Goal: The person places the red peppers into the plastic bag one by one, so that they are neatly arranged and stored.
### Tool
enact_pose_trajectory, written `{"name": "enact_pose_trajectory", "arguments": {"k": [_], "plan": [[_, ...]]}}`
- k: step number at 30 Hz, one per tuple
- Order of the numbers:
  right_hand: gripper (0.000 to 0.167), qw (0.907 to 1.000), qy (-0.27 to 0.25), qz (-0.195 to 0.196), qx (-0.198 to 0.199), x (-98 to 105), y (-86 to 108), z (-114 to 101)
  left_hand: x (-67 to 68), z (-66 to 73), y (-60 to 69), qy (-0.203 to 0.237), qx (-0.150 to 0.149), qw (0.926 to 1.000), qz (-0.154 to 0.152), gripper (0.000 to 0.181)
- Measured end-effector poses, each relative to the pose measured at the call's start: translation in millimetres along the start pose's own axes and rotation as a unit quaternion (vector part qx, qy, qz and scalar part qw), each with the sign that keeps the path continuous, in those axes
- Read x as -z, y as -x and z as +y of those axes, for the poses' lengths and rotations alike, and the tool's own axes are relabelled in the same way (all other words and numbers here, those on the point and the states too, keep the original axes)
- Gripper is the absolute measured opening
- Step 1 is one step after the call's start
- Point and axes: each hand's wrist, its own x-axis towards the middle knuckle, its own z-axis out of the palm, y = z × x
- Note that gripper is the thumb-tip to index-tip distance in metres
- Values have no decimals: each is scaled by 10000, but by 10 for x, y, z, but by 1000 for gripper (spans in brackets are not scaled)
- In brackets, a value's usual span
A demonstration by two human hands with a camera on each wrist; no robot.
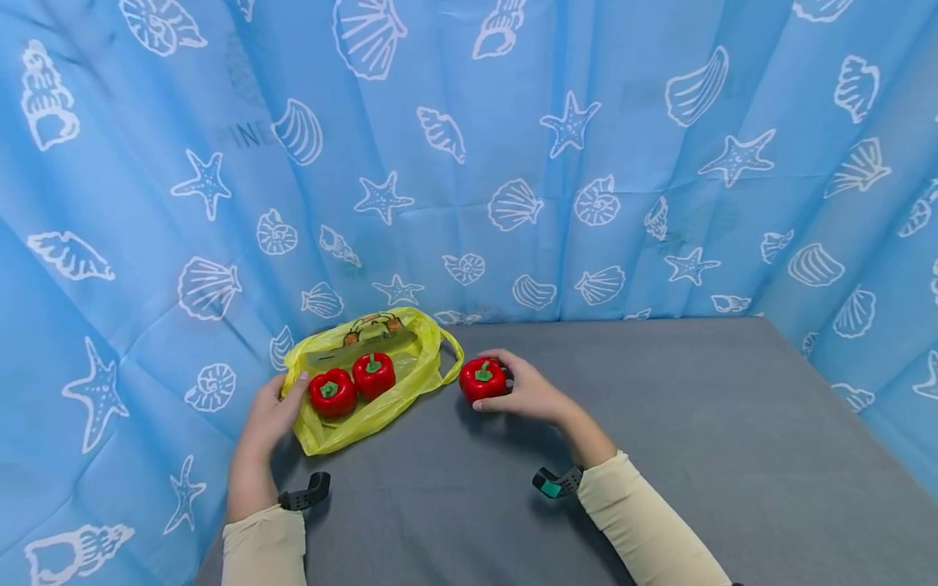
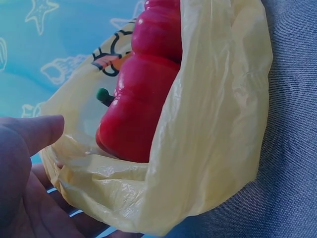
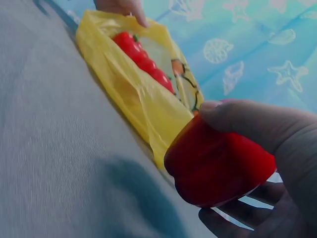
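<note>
A yellow plastic bag lies on its side with its mouth spread toward me. Two red bell peppers rest inside it, green stems showing. At the bag's left edge, my left hand holds the rim, thumb on the opening side and fingers behind the plastic; the left wrist view shows these fingers partly hidden by the bag. To the right of the bag, my right hand grips another red bell pepper between thumb and fingers. That pepper is apart from the bag, above the table, its shadow falling below.
A grey cloth-covered table extends to the right and front. Behind and at both sides hangs a blue curtain with white shells and starfish. One bag handle loops out toward the right hand.
</note>
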Motion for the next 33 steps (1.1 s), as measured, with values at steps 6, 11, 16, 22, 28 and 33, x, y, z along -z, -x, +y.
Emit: {"name": "enact_pose_trajectory", "arguments": {"k": [6,11,16,22,28,33], "plan": [[84,9996,-58,-188,225,-146,-129,-185,14,7,-12,-7,24,10000,-33,73],[84,9986,-40,-236,471,-251,-265,-326,23,-4,-20,-43,-7,10000,-24,73],[85,9978,112,-148,638,-340,-437,-488,21,-23,-10,-30,-84,10000,-4,72],[84,9947,378,98,953,-450,-723,-648,44,-28,8,-49,-148,9999,57,69],[85,9930,658,175,964,-560,-999,-676,57,-25,22,-151,-142,9997,106,74],[84,9920,897,81,888,-592,-1134,-671,60,-5,19,-153,-138,9998,33,73]]}}
